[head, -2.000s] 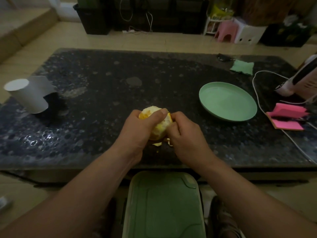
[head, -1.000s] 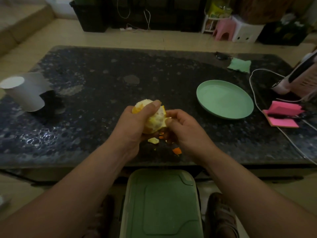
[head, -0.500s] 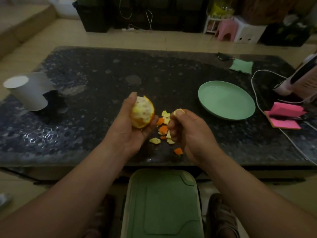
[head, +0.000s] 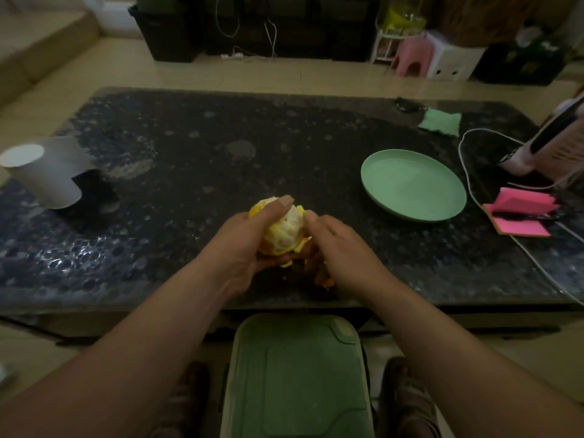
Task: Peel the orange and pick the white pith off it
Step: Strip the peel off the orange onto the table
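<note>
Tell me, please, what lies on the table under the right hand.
Orange peel scraps poke out beneath the right hand on the table; anything else there is hidden by it.

No legible text anywhere.

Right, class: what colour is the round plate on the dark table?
The plate is pale mint green, plain and unpatterned; the head view shows it.

Before me, a green plate (head: 414, 184) lies right of centre, pink notes (head: 521, 216) at the right edge, a white roll (head: 44, 172), perhaps paper, at left, and a green lid (head: 297, 374) bottom centre.
</note>
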### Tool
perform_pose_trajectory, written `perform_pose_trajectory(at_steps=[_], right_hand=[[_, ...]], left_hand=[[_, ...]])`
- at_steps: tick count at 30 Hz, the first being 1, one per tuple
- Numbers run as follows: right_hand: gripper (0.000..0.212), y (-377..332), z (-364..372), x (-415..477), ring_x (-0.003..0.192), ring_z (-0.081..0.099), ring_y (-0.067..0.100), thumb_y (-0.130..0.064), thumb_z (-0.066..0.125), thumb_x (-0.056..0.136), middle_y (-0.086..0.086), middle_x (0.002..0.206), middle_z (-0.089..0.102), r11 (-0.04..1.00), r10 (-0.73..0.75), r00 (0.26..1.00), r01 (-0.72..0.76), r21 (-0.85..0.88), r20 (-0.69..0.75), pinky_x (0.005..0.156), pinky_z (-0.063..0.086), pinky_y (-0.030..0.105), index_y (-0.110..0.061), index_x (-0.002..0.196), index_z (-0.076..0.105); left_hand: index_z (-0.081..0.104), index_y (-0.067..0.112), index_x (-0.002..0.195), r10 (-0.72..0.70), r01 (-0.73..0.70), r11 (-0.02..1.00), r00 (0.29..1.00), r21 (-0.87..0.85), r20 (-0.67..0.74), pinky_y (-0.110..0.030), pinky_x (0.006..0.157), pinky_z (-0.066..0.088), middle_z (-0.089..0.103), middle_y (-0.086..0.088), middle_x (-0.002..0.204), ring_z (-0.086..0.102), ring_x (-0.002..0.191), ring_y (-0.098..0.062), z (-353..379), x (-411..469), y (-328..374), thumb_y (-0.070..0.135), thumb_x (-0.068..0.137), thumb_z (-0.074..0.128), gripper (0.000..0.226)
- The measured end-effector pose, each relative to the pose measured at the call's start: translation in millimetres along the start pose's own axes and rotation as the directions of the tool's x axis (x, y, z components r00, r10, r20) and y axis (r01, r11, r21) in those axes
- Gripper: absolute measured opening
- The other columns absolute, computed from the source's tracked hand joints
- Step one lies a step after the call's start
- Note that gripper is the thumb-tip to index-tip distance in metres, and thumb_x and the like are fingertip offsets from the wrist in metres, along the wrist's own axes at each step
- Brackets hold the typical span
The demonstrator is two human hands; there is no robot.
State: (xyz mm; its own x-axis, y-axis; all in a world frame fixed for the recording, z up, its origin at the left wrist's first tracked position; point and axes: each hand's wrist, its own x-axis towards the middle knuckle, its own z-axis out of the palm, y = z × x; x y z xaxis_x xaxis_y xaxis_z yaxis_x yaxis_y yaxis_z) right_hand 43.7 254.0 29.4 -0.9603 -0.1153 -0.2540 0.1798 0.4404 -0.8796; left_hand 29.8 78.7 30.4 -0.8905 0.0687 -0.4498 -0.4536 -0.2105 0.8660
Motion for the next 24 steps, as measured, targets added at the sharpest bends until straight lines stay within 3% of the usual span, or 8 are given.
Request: perform_pose_trajectory(at_steps=[2,4,6,11,15,19,22,24], right_hand=[[0.047,-2,3,-2,0.083,0.075,0.022,-0.064,0.037,0.107,0.004,0.096,0.075,0.999,-0.048,0.997,0.047,0.01,0.056,0.069,0.065,0.045,-0.028,0.116,0.066],[0.053,-1,4,-5,0.092,0.073,0.026,-0.065,0.034,0.108,0.004,0.102,0.074,0.991,-0.118,0.992,0.12,-0.066,0.046,0.082,0.062,0.053,-0.024,0.12,0.066],[0.056,3,4,-5,0.094,0.069,0.024,-0.062,0.031,0.109,0.005,0.102,0.072,0.969,-0.206,0.979,0.204,-0.138,0.004,0.087,0.057,0.053,-0.018,0.114,0.066],[0.034,5,12,-4,0.069,0.06,0.032,-0.022,0.036,0.109,0.011,0.081,0.062,0.898,-0.354,0.929,0.307,-0.316,-0.102,0.061,0.051,0.048,-0.003,0.095,0.06],[0.035,4,7,0,0.071,0.063,0.026,-0.031,0.044,0.108,0.005,0.076,0.067,0.956,-0.234,0.968,0.21,-0.206,-0.096,0.066,0.052,0.05,-0.013,0.087,0.063],[0.039,1,1,1,0.081,0.065,0.033,-0.041,0.04,0.11,0.007,0.086,0.07,0.97,-0.16,0.987,0.16,-0.181,0.019,0.073,0.055,0.055,-0.014,0.096,0.064],[0.034,-4,-9,2,0.068,0.063,0.022,-0.035,0.044,0.108,0.003,0.076,0.068,0.958,-0.124,0.982,0.156,-0.242,0.141,0.067,0.052,0.048,-0.014,0.092,0.064],[0.031,-7,-13,-1,0.061,0.06,0.02,-0.027,0.046,0.106,0.01,0.073,0.067,0.973,-0.128,0.976,0.158,-0.17,0.177,0.061,0.051,0.049,-0.011,0.088,0.064]], left_hand=[[0.078,0.015,0.117,0.022,-0.022,0.999,1.0,0.038,0.007,-0.036,0.074,0.061,0.082,-0.009,0.111,0.078,0.093,-0.021,3,-2,1,0.055,0.083,0.079,0.052],[0.077,0.016,0.119,0.036,-0.036,0.998,0.999,0.055,0.002,-0.038,0.076,0.061,0.082,-0.009,0.11,0.079,0.096,-0.023,3,-3,1,0.06,0.077,0.08,0.061],[0.075,0.017,0.122,0.06,-0.06,0.994,0.998,0.088,0.001,-0.04,0.077,0.062,0.082,-0.007,0.109,0.08,0.099,-0.025,4,-4,1,0.063,0.071,0.082,0.069],[0.072,0.014,0.122,0.154,-0.146,0.981,0.986,0.128,-0.061,-0.048,0.083,0.066,0.082,-0.008,0.106,0.081,0.094,-0.027,8,-5,-2,0.046,0.086,0.085,0.05],[0.072,0.015,0.121,0.168,-0.159,0.978,0.984,0.134,-0.062,-0.045,0.08,0.066,0.082,-0.008,0.106,0.081,0.097,-0.028,6,-4,-4,0.052,0.081,0.088,0.056],[0.072,0.017,0.122,0.154,-0.143,0.977,0.986,0.158,-0.058,-0.048,0.081,0.067,0.082,-0.008,0.108,0.081,0.096,-0.028,3,-3,0,0.057,0.074,0.089,0.065],[0.071,0.019,0.121,0.158,-0.143,0.953,0.987,0.267,-0.036,-0.039,0.073,0.067,0.08,-0.006,0.108,0.08,0.095,-0.024,2,-5,2,0.053,0.078,0.09,0.058],[0.07,0.017,0.12,0.152,-0.138,0.953,0.988,0.271,-0.03,-0.034,0.069,0.064,0.08,-0.007,0.108,0.08,0.094,-0.023,2,-8,4,0.045,0.085,0.085,0.048]])
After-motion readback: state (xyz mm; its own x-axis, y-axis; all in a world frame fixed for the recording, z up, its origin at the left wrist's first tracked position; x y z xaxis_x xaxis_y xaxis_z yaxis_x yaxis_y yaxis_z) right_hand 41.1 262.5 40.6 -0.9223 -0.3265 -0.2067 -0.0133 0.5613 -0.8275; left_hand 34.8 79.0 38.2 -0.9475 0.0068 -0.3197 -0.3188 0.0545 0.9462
